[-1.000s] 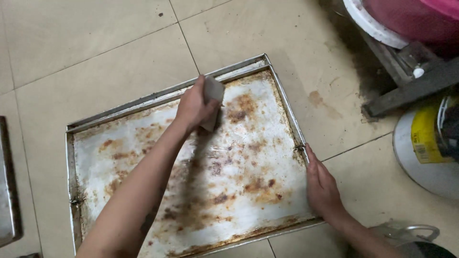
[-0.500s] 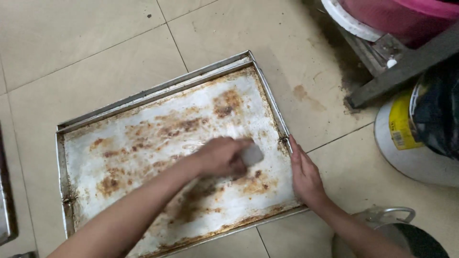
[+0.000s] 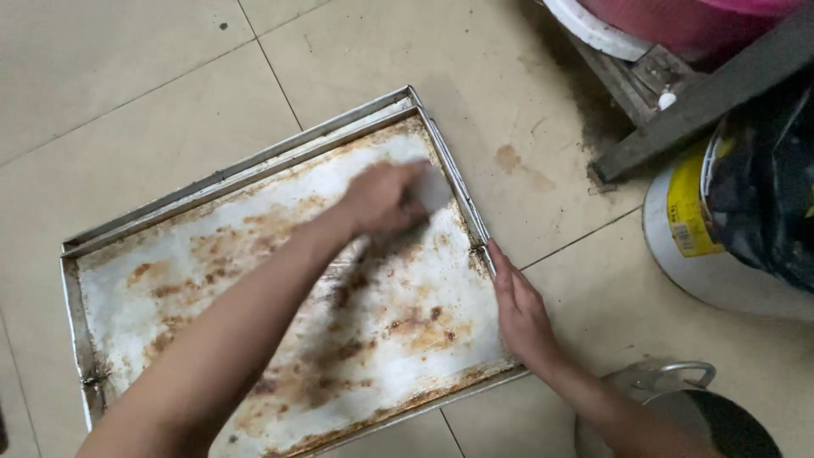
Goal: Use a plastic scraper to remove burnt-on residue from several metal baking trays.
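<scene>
**panfan:** While the left hand [image 3: 386,199] is blurring across the far right corner of the baking tray [image 3: 254,280], what's it actually gripping? Only got the one head view to go on.

**scrubdad:** It's curled around a pale scouring pad [image 3: 431,191], fingers closed over the top of it, and it's pressing the pad flat onto the metal. The pad is looking soft and squashy to me, so it's probably bending to the surface instead of skating off. The right hand [image 3: 519,314] is lying open along the tray's right rim, fingers stretched flat and pinning the edge. It's holding nothing, just bracing.

**panfan:** And the tray itself?

**scrubdad:** It's sitting flat on the tiled floor [image 3: 127,76], long side running left to right, covered in brown baked-on stains. Thin sheet metal with a raised lip, so I'm guessing stiff but light, and sliding easily on smooth tile. The rim is where I'd be taking hold, though folded metal corners like that could be sharp. Wet, it'd be getting slippery too.

**panfan:** Anything crowding it?

**scrubdad:** A white bucket with a yellow label [image 3: 704,229] is standing off to the right, and a metal pot [image 3: 678,407] is sitting near the right wrist. Neither is touching the tray.
</scene>
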